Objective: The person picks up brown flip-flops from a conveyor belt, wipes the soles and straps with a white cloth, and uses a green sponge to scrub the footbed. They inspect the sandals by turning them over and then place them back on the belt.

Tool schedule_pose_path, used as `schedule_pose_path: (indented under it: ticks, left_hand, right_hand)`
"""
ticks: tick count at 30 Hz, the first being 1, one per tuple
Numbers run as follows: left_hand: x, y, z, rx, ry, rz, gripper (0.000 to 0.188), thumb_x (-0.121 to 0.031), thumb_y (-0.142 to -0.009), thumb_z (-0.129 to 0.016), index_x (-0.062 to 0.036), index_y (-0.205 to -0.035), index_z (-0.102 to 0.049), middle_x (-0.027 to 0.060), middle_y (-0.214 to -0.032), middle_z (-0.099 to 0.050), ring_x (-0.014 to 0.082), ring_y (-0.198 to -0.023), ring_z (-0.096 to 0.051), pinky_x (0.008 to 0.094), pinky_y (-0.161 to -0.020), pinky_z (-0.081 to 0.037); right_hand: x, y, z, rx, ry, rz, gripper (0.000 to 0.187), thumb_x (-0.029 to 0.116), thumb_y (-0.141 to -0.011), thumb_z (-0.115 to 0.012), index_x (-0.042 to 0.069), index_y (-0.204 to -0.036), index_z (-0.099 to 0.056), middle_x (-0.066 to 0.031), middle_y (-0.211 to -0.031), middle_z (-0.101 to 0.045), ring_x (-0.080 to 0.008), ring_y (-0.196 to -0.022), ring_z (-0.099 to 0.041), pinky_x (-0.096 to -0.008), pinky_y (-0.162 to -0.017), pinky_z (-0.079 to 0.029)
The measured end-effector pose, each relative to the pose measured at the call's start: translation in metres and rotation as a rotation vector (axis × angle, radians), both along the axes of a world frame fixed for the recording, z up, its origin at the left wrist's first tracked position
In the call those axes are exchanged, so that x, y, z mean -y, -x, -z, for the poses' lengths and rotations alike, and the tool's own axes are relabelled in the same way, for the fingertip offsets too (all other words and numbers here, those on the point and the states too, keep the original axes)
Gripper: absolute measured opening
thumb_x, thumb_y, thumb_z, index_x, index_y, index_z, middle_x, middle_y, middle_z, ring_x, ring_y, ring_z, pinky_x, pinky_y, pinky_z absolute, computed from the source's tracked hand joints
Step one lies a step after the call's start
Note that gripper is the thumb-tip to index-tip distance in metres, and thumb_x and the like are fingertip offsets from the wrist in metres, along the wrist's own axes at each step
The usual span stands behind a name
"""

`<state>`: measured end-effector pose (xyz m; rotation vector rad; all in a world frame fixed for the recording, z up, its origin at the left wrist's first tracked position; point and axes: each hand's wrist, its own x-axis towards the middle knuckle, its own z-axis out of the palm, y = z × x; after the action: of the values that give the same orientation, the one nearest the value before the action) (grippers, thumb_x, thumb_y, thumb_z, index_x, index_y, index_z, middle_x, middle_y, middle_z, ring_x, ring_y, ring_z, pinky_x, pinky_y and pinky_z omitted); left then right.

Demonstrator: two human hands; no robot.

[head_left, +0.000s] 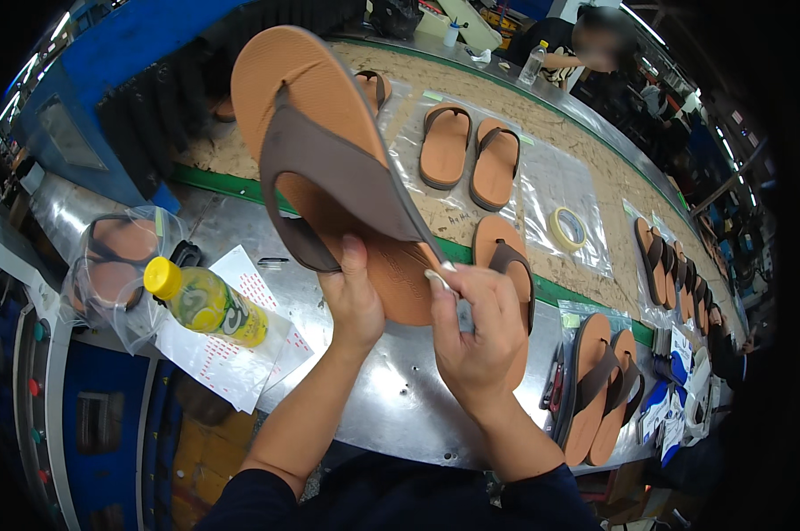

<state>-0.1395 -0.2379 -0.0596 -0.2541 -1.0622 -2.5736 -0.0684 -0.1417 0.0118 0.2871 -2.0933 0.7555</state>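
Observation:
A tan flip-flop (316, 133) with a wide brown strap is lifted above the metal bench, toe end up and tilted left. My left hand (354, 296) grips it near the heel, thumb on the footbed and fingers underneath. At the heel's right edge my right hand (475, 323) is closed in a pinch. A small white scrap (437, 281) shows between its fingertips, against the sole's rim; its kind is unclear. Just behind my right hand, another flip-flop (493, 237) lies on the bench, partly hidden by that hand.
A yellow-capped bottle (207, 305) stands on printed sheets (231, 376) at left, beside bagged sandals (121, 257). A green-edged conveyor belt (400, 62) carries sandal pairs and a tape roll (568, 228). More flip-flops (595, 389) lie at right. Another person (577, 57) stands across the belt.

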Motion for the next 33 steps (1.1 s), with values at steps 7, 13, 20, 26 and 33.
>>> schedule_pose_path:
  ticks: [7, 13, 20, 26, 33]
  left_hand:
    - [0.001, 0.002, 0.006, 0.025, 0.046, -0.002, 0.044, -0.034, -0.104, -0.046, -0.0023, -0.134, -0.043, 0.0082, -0.128, -0.052, 0.0169, -0.116, -0.053, 0.0338, -0.1, -0.043]
    - [-0.005, 0.0, 0.002, 0.008, 0.061, 0.059, 0.044, -0.026, -0.104, -0.048, 0.003, -0.137, -0.041, 0.0107, -0.135, -0.05, 0.0188, -0.122, -0.048, 0.0351, -0.107, -0.034]
    - [-0.004, 0.001, 0.0, 0.06, 0.065, 0.022, 0.042, -0.029, -0.104, -0.046, 0.001, -0.134, -0.044, 0.0096, -0.128, -0.053, 0.0172, -0.116, -0.052, 0.0335, -0.101, -0.04]
    - [0.001, 0.006, 0.006, 0.074, 0.117, 0.021, 0.041, -0.032, -0.104, -0.044, -0.0001, -0.13, -0.047, 0.0084, -0.121, -0.057, 0.0168, -0.109, -0.056, 0.0332, -0.096, -0.045]
    - [-0.001, 0.005, 0.005, 0.049, 0.077, 0.053, 0.043, -0.03, -0.104, -0.045, 0.0017, -0.134, -0.044, 0.0098, -0.13, -0.053, 0.0167, -0.119, -0.051, 0.0321, -0.103, -0.039]
  right_hand:
    - [0.002, -0.002, -0.004, 0.059, -0.044, 0.029, 0.018, -0.001, -0.075, -0.074, 0.002, -0.092, -0.069, -0.0101, -0.084, -0.063, -0.0264, -0.076, -0.064, -0.0337, -0.066, -0.052]
    - [0.001, 0.009, -0.011, 0.062, -0.037, 0.005, 0.018, -0.001, -0.076, -0.073, 0.002, -0.093, -0.069, -0.0094, -0.083, -0.063, -0.0255, -0.077, -0.063, -0.0334, -0.065, -0.05]
    - [-0.001, -0.001, -0.008, 0.098, -0.085, 0.038, 0.018, 0.0, -0.077, -0.073, 0.002, -0.094, -0.069, -0.0085, -0.083, -0.062, -0.0251, -0.076, -0.062, -0.034, -0.064, -0.049]
    - [0.001, -0.002, -0.005, 0.116, -0.07, 0.016, 0.015, -0.001, -0.078, -0.072, 0.002, -0.093, -0.069, -0.0093, -0.083, -0.062, -0.0255, -0.073, -0.06, -0.0336, -0.063, -0.048]
    - [-0.003, 0.017, -0.014, 0.201, 0.157, -0.059, 0.009, 0.008, -0.09, -0.066, 0.001, -0.096, -0.065, -0.0076, -0.085, -0.064, -0.0166, -0.071, -0.058, -0.0276, -0.066, -0.048]
